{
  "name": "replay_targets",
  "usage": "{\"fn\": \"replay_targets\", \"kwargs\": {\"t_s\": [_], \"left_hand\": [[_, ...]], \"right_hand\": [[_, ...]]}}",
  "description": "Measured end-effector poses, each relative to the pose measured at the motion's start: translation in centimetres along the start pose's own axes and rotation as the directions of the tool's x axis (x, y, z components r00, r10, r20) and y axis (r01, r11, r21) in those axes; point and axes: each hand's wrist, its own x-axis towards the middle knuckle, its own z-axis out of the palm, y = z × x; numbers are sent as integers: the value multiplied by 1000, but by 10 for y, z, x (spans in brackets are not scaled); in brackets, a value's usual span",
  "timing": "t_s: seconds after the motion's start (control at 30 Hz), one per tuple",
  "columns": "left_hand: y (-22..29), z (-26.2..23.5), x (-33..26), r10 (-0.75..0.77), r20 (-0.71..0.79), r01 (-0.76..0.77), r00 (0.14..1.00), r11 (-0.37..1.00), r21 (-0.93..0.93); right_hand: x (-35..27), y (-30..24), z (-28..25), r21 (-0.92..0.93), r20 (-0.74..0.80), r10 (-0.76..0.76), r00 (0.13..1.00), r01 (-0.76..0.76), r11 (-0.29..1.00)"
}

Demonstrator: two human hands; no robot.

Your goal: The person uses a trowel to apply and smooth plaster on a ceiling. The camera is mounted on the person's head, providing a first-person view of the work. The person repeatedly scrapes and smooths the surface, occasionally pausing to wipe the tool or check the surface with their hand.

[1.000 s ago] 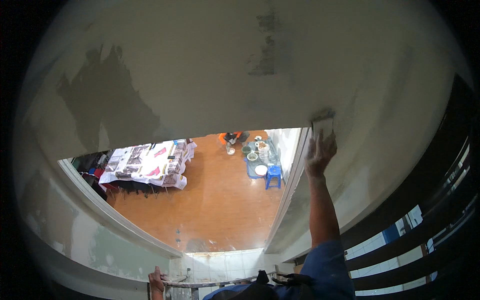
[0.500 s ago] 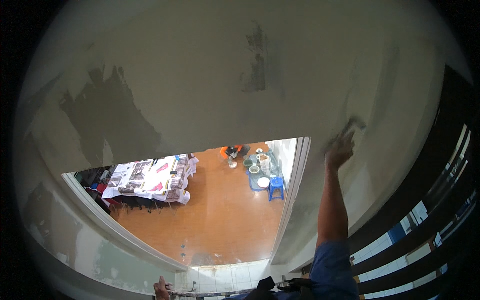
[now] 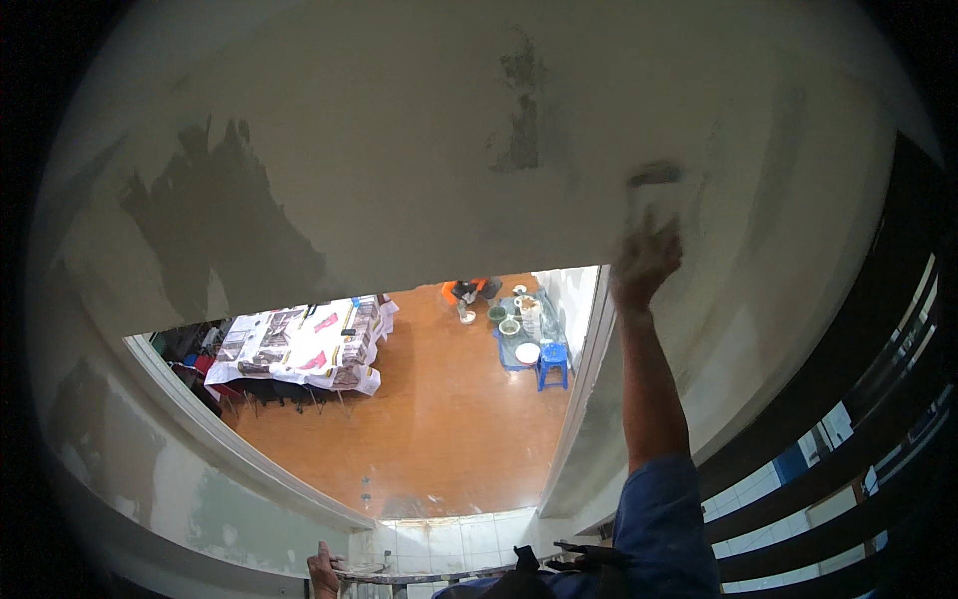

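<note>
My right hand point(image 3: 649, 262) is raised against the grey plastered wall point(image 3: 399, 180), just above the opening's upper right corner. Its fingers are closed on a putty knife point(image 3: 656, 174), whose wide dark blade edge is smeared by motion at the wall. Low in the picture, my left hand point(image 3: 322, 574) is closed with the thumb pointing up. It is at the end of a narrow, putty-smeared flat thing point(image 3: 361, 577) seen edge-on; what the fingers grip is partly hidden. Darker patches point(image 3: 215, 215) mark the plaster on the left and near the top middle.
Through the opening, far below, lies an orange-brown floor point(image 3: 439, 419) with a cloth-covered table point(image 3: 299, 339). A crouching person in orange point(image 3: 464, 292) is beside a sheet with several tubs point(image 3: 510, 326) and a blue stool point(image 3: 552, 366). Dark slats point(image 3: 798, 429) curve along the right.
My right hand and the putty knife have moved up and left along the wall, and the blade has turned. My left hand stays nearly in place.
</note>
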Motion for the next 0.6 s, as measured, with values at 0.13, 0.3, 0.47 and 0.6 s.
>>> {"fn": "replay_targets", "kwargs": {"t_s": [0.13,0.3,0.47,0.6], "left_hand": [[-10,-14,-6,62,-45,-60,997,997,42],[10,-8,18,85,44,-87,995,995,41],[6,-18,-16,52,-44,-53,998,998,-32],[13,-17,2,49,-90,-51,995,998,-22]], "right_hand": [[-33,55,-20,158,96,-317,943,300,941],[25,64,26,36,-17,42,999,-41,998],[4,-17,-33,351,106,-497,861,435,829],[24,27,-54,140,116,-439,891,423,895]]}}
